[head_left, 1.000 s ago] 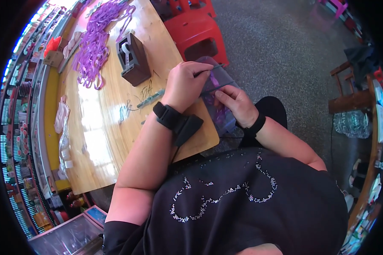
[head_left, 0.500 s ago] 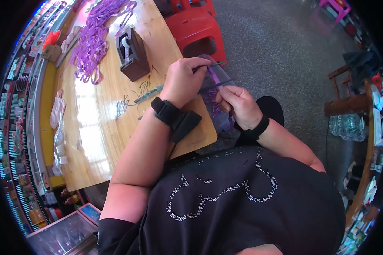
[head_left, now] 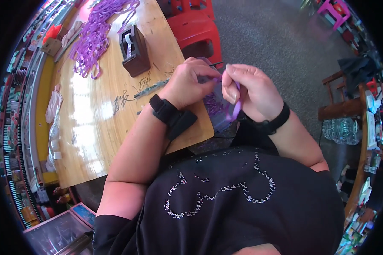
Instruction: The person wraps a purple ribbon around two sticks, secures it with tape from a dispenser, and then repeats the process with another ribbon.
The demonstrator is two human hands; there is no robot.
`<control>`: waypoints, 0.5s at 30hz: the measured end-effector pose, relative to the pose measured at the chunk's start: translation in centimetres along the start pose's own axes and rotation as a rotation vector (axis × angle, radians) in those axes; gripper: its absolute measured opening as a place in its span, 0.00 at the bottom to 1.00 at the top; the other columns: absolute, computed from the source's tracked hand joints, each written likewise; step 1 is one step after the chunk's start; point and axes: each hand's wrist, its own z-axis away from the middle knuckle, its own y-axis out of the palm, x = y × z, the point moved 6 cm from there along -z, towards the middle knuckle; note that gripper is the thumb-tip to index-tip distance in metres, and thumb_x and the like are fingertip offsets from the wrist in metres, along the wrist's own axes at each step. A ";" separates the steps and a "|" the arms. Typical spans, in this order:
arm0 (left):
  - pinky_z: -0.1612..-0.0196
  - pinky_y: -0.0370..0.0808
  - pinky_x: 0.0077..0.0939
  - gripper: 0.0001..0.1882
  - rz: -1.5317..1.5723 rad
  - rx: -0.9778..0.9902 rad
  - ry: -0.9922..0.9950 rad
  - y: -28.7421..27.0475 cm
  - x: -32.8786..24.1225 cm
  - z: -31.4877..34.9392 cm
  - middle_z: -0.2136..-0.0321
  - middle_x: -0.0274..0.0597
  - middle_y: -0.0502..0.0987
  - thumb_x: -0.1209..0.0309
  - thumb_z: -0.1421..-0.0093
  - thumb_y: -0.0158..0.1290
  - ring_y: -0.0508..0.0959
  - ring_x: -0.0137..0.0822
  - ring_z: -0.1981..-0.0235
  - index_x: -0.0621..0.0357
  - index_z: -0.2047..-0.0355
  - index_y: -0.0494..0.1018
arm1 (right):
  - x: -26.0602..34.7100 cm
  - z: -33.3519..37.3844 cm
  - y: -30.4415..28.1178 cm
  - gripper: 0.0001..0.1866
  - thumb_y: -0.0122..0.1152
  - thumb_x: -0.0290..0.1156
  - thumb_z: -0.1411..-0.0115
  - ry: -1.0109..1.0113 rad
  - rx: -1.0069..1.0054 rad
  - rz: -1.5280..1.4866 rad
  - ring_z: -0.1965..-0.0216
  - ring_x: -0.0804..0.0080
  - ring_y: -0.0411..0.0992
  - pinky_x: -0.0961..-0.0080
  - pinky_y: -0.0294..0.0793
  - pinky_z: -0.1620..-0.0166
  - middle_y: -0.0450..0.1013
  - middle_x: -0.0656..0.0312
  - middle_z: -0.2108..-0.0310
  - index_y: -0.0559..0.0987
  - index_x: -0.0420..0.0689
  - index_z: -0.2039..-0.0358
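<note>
Dark handwritten characters (head_left: 121, 102) are running in a loose slanting row across the table (head_left: 102, 127), their strokes showing too roughly for any sure reading.

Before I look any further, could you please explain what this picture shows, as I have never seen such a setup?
Of course. There is no machine here: a person works with two bare hands. A wide fisheye camera on the person's head looks down, so straight edges bend near the rim. The picture's left is the person's own left.

The right hand has a grip on a purple ribbon, part of which hangs below the fingers. The left hand is close beside it; its fingertips are partly hidden, so I cannot tell how firmly it holds anything. A thin dark rod shows just beyond it.

On the wooden table are a dark tape dispenser and a heap of similar ribbon. Past the table's edge is a red plastic chair.
</note>
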 end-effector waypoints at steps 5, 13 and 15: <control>0.65 0.72 0.26 0.09 0.142 0.001 0.006 0.9 1.2 0.0 0.74 0.43 0.76 0.73 0.53 0.58 0.75 0.38 0.71 0.57 0.69 0.78 | 2.5 -1.9 1.3 0.15 0.45 0.35 0.37 -0.013 0.020 0.065 0.84 0.78 0.60 0.83 0.60 0.74 0.63 0.67 0.88 0.73 0.41 0.76; 0.72 0.69 0.19 0.09 0.551 -0.140 -0.345 0.5 1.4 -0.3 0.79 0.32 0.74 0.70 0.45 0.55 0.70 0.23 0.77 0.65 0.69 0.77 | 7.2 -6.0 0.5 0.15 0.48 0.36 0.38 -0.168 -0.034 0.026 0.76 0.80 0.64 0.80 0.64 0.70 0.67 0.68 0.79 0.73 0.37 0.60; 0.74 0.68 0.18 0.10 0.640 -0.158 -0.426 0.4 1.5 -0.3 0.79 0.31 0.74 0.69 0.44 0.55 0.69 0.22 0.77 0.66 0.69 0.77 | 9.6 -6.7 -3.1 0.15 0.50 0.36 0.38 -0.226 0.096 0.001 0.78 0.82 0.62 0.81 0.62 0.71 0.65 0.69 0.81 0.72 0.35 0.61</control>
